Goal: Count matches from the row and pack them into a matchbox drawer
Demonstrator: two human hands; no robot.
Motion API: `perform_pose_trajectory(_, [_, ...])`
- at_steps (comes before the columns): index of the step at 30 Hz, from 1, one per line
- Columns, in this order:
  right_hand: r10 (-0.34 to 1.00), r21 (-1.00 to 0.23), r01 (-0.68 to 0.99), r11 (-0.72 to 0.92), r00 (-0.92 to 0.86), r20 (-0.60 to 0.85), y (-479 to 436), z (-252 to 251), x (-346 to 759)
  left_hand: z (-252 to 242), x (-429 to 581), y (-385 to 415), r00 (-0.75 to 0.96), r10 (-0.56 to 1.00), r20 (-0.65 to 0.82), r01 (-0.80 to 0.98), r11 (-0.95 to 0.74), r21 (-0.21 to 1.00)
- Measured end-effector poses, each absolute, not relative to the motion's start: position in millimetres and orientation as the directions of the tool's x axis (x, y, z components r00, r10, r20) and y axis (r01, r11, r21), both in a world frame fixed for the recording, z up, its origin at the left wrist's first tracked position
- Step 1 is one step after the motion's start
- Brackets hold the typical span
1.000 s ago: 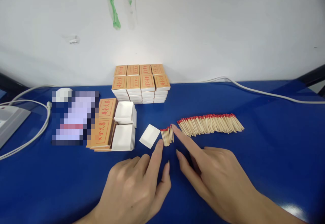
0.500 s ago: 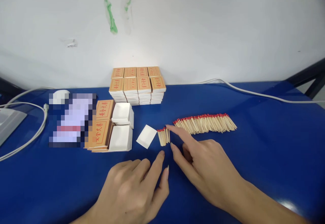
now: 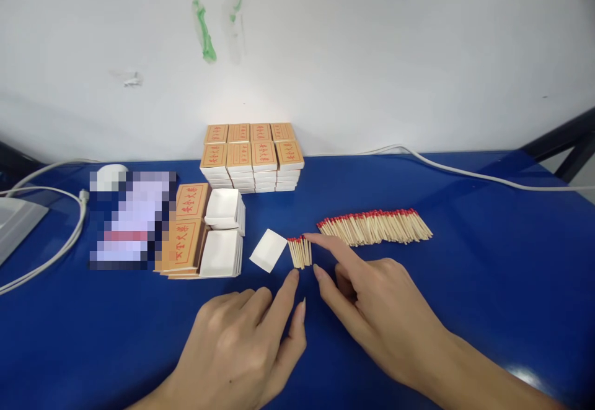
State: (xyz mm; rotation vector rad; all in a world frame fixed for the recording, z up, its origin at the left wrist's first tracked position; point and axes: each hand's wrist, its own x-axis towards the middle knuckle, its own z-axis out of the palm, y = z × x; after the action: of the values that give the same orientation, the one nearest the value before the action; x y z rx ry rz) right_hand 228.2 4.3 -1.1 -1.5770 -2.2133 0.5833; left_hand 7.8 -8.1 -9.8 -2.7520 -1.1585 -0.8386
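The small row of matches [image 3: 300, 253] lies on the blue surface [image 3: 502, 274], red heads toward the wall [image 3: 395, 57], sticks roughly side by side and a little uneven at the plain ends. The right hand [image 3: 388, 314] has its index fingertip at the heads on the row's right side and its thumb near the plain ends, the two spread apart. The left hand [image 3: 246, 342] has its index fingertip just at the plain ends, thumb held away; neither hand pinches anything, and whether the tips press is hard to tell.

For this handling, light pressure from both ends at once should even the sticks without rolling them; a hard push on one side would likely fan them out.

An empty white tray [image 3: 268, 251] lies askew just left of the row, and the long row of matches [image 3: 376, 227] to the right. Farther left are stacked trays [image 3: 220, 252] beside flat sleeves [image 3: 186, 243]; behind stand stacked matchboxes [image 3: 251, 157].
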Motion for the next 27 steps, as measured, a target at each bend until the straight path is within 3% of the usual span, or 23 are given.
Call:
perform_pose_trajectory(20, [0.954, -0.512, 0.807, 0.295, -0.282, 0.105, -2.6, -4.6, 230.9, -9.1, 6.5, -10.2, 0.552, 0.653, 0.518, 0.667, -0.719, 0.196])
perform_pose_trajectory(27, [0.941, -0.485, 0.808, 0.335, -0.318, 0.119, -2.1, -5.9, 230.7, -11.1, 5.6, -9.3, 0.519, 0.689, 0.506, 0.747, -0.653, 0.123])
